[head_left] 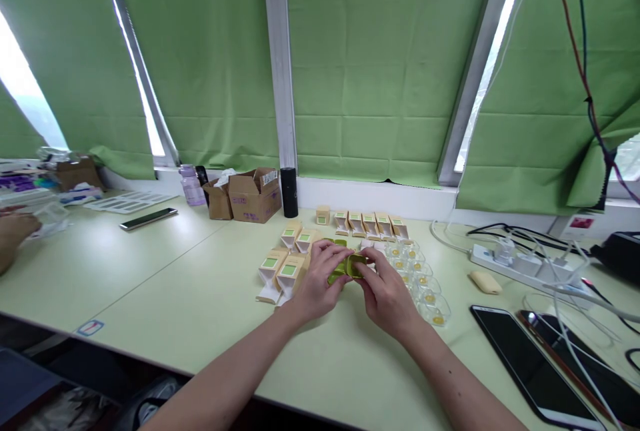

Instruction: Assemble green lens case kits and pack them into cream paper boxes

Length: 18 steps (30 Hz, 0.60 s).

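My left hand [323, 279] and my right hand [389, 291] meet over the middle of the table, fingers closed around a small shiny green container [355, 264]. Fingers partly cover it, so its exact shape is unclear. Left of my left hand stand several small beige cartons [289, 271] with green labels and open flaps. Behind my hands is a row of more open cartons [370, 224], with one closed carton [323, 215] at its left end. Beside my right hand sit rows of clear plastic cups [429, 297] with yellow centres.
Phones [530, 357], a power strip [530, 271] and tangled cables occupy the right side. Against the wall are a brown cardboard box [255, 197], a black cylinder [289, 192] and a purple bottle [193, 185]. Another person's hand [17, 234] shows at far left, beyond a phone [149, 219].
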Each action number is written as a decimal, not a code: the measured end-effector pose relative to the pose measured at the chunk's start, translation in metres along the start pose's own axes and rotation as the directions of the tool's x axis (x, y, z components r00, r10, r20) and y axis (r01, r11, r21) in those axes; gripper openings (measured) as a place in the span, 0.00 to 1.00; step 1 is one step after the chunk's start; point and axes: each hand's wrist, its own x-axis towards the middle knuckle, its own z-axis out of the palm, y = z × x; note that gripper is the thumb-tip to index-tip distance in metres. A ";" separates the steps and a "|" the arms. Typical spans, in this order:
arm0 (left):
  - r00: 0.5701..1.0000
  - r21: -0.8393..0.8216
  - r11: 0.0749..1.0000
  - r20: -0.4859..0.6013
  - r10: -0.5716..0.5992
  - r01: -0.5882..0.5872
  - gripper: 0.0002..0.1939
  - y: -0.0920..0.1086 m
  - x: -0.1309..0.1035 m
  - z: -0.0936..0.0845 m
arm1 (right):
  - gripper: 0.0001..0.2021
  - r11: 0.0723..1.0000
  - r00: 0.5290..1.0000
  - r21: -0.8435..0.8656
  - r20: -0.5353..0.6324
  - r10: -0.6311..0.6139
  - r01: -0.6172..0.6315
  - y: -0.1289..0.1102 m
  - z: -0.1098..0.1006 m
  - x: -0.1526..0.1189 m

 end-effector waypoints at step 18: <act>1.000 0.011 1.000 -0.018 0.024 -0.023 0.20 0.000 0.001 0.000 | 0.17 0.998 0.997 0.063 -0.072 0.009 -0.005 0.003 0.001 -0.004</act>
